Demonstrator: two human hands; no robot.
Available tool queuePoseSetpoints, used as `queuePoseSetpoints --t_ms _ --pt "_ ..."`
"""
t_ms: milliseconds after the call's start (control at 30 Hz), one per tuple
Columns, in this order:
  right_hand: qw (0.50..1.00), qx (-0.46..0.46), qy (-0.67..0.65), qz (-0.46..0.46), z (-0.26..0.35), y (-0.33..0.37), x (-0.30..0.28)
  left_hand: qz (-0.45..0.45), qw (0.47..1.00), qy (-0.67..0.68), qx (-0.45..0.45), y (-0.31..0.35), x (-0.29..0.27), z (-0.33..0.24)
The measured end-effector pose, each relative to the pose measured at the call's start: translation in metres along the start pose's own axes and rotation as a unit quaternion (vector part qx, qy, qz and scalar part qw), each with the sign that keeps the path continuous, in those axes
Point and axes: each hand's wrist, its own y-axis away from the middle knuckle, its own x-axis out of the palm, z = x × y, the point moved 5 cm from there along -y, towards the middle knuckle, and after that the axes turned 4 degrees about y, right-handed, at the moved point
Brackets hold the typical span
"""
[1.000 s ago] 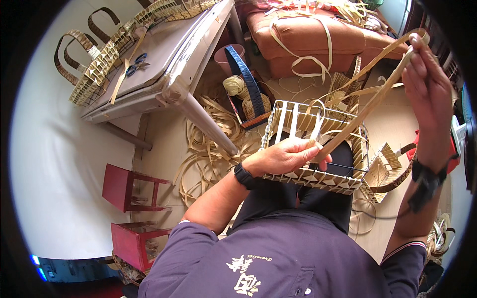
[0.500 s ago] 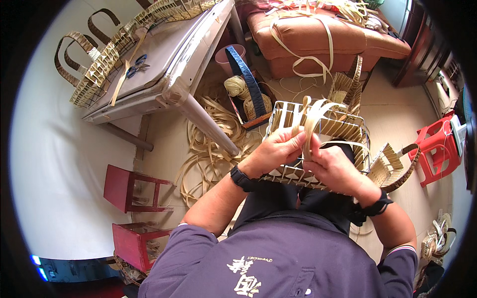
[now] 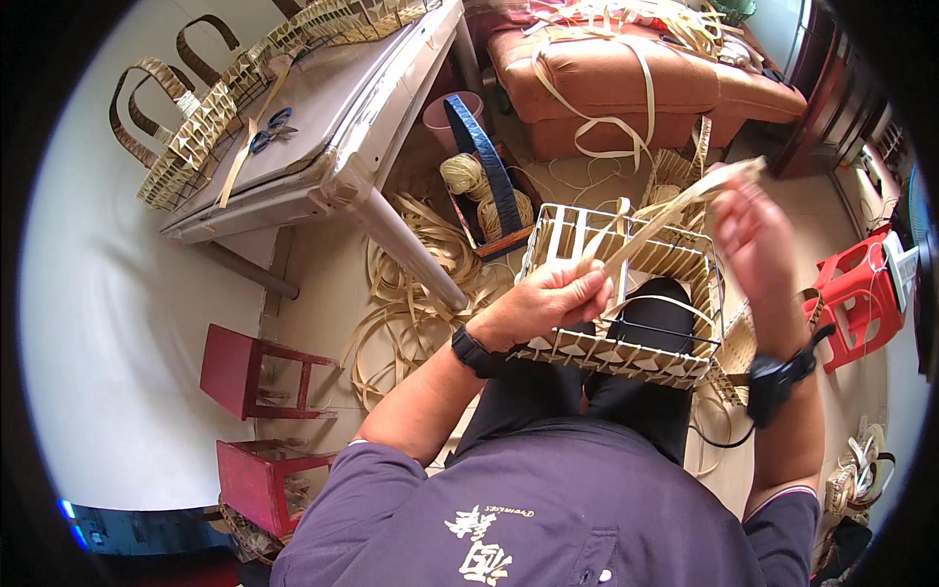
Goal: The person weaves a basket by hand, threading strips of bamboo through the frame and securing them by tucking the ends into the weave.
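A wire-frame basket with pale flat strips woven through its sides rests on my lap. At its left side my left hand is closed, thumb and fingers pinching a pale flat weaving strip. From there the strip runs up and to the right across the basket's far side. My right hand, blurred by motion, is raised beyond the basket's right edge. Its fingers are closed at the strip's upper end. Inside the frame, another strip arches above my knee.
Loose strips lie heaped on the floor at left, beside a blue-handled box with twine balls. A grey table bears scissors and handled baskets. Red stools stand on both sides. An orange sofa stands behind.
My right hand has moved up and right, away from my left hand, drawing the strip out between them. My left hand has stayed nearly in place.
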Motion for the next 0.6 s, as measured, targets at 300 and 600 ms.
queuePoseSetpoints --t_ms 300,600 --pt "0.722 -0.218 0.542 0.370 -0.096 0.072 0.058 0.012 0.999 -0.020 0.033 0.001 0.003 -0.010" --pt "0.928 -0.261 0.025 0.266 0.098 0.042 0.052 0.112 0.975 -0.164 0.095 -0.005 0.027 -0.010"
